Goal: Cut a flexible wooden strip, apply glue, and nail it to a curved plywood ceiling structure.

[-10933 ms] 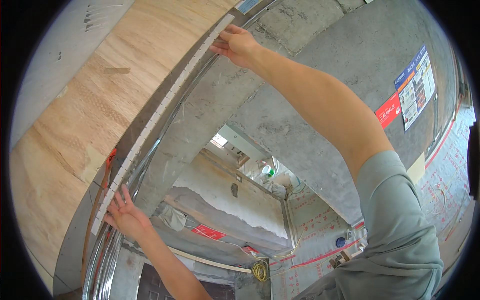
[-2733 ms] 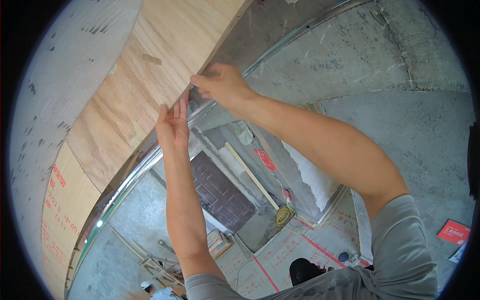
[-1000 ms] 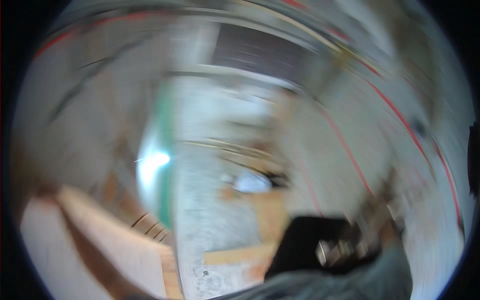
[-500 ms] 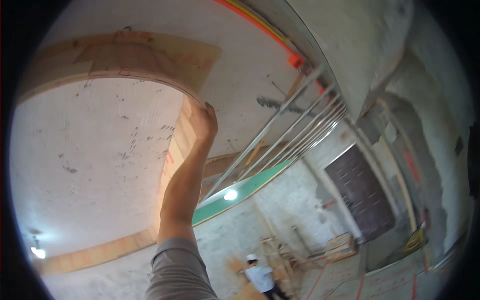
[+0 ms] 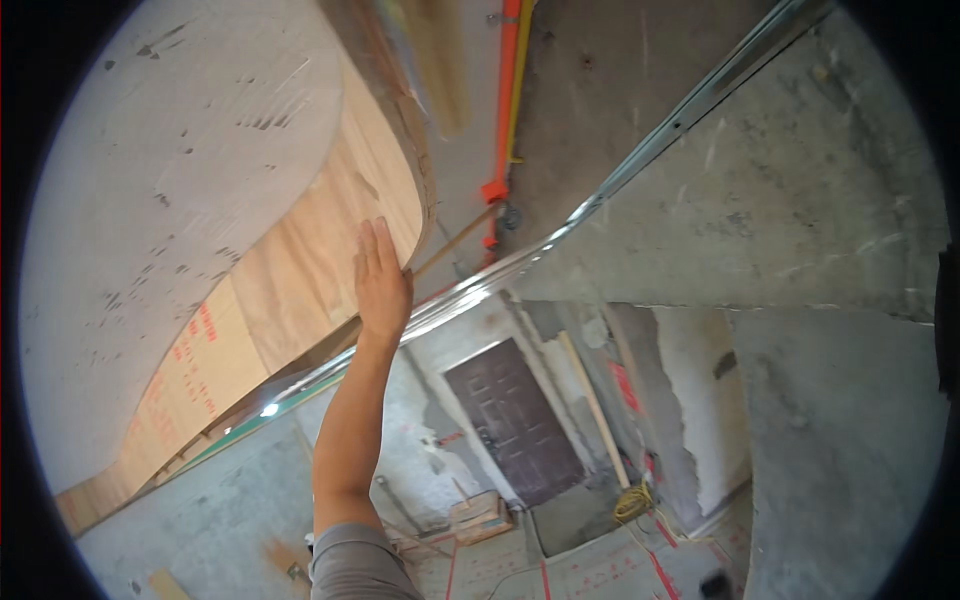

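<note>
My left hand (image 5: pixel 383 285) is raised with its fingers stretched out. It lies flat against the face of a curved plywood strip (image 5: pixel 320 215), near the strip's rounded end, with the thumb toward the edge. The strip hangs upright along the rim of a pale ceiling panel (image 5: pixel 200 160) with dark scuffs. Further along, the plywood bears red print and bends away to the lower left. My right hand is out of view.
Thin metal rails (image 5: pixel 470 295) cross overhead beside an orange pipe (image 5: pixel 507 110). A concrete beam (image 5: pixel 760 190) fills the upper right. Below are a brown door (image 5: pixel 515 420), a cardboard box (image 5: pixel 480 517), a coiled yellow cord (image 5: pixel 632 503) and floor sheeting with red lines (image 5: pixel 600 575).
My view has swung to the right. My left hand has gone from holding the plywood's lower edge to lying flat on its face. The co-worker has largely left the view.
</note>
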Tool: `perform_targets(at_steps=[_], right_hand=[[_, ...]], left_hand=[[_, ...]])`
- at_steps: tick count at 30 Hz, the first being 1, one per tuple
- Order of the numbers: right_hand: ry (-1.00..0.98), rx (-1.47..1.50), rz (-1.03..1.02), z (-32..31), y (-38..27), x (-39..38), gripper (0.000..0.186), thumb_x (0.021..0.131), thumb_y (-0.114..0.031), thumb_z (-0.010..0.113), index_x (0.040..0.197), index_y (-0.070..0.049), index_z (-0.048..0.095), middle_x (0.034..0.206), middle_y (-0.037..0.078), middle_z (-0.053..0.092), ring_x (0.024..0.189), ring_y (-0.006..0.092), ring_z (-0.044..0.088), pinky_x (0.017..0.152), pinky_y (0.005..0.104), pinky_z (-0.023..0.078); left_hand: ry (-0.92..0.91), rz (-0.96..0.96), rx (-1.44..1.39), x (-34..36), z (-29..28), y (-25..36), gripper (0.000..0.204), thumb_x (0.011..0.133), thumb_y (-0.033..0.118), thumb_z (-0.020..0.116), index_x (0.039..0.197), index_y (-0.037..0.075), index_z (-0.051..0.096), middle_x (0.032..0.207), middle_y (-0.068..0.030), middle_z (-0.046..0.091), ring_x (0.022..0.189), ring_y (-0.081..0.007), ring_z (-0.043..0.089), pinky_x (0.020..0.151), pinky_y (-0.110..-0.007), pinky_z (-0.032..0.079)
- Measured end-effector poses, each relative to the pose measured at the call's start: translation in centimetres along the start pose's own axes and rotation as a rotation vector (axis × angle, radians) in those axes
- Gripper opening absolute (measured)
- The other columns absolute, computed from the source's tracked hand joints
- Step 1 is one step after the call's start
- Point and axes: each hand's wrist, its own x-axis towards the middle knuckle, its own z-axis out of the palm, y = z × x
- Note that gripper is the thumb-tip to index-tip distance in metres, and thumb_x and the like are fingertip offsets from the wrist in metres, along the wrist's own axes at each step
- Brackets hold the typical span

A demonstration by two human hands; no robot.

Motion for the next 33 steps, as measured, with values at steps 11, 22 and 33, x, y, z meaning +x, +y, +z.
perform_targets(at_steps=[11, 22, 33], right_hand=[[0.317, 0.330, -1.196, -4.9, -47.8, -13.2, 0.020, 0.095, -0.025, 0.069, 0.091, -0.009, 0.058, 0.064, -0.004, 0.054, 0.054, 0.0062, 0.050, 0.048, 0.0263, 0.040], [0.281, 0.547, -1.391, -9.1, -61.2, -17.6, 0.042, 0.092, -0.046, 0.071, 0.093, -0.009, 0.053, 0.074, 0.000, 0.056, 0.058, 0.0089, 0.057, 0.048, 0.0285, 0.048], [-0.028, 0.483, -1.398, -10.6, -61.0, -15.9, 0.051, 0.089, -0.057, 0.069, 0.096, -0.008, 0.056, 0.067, 0.000, 0.054, 0.049, 0.0087, 0.055, 0.048, 0.0277, 0.051]], left_hand=[[-0.060, -0.077, 0.013, -0.5, 0.9, -0.7, 0.078, 0.085, 0.006, 0.061, 0.155, 0.004, 0.028, 0.154, -0.0315, 0.033, 0.137, -0.0498, 0.040, 0.108, -0.060, 0.037], [-0.104, -0.060, 0.017, 0.0, 0.2, -0.6, 0.083, 0.084, 0.008, 0.064, 0.157, 0.006, 0.024, 0.155, -0.0316, 0.031, 0.138, -0.0494, 0.040, 0.108, -0.060, 0.038], [-0.095, -0.059, -0.040, 0.1, 0.2, -0.1, 0.087, 0.080, 0.004, 0.068, 0.155, 0.002, 0.024, 0.154, -0.0339, 0.030, 0.138, -0.0524, 0.038, 0.109, -0.059, 0.039]])
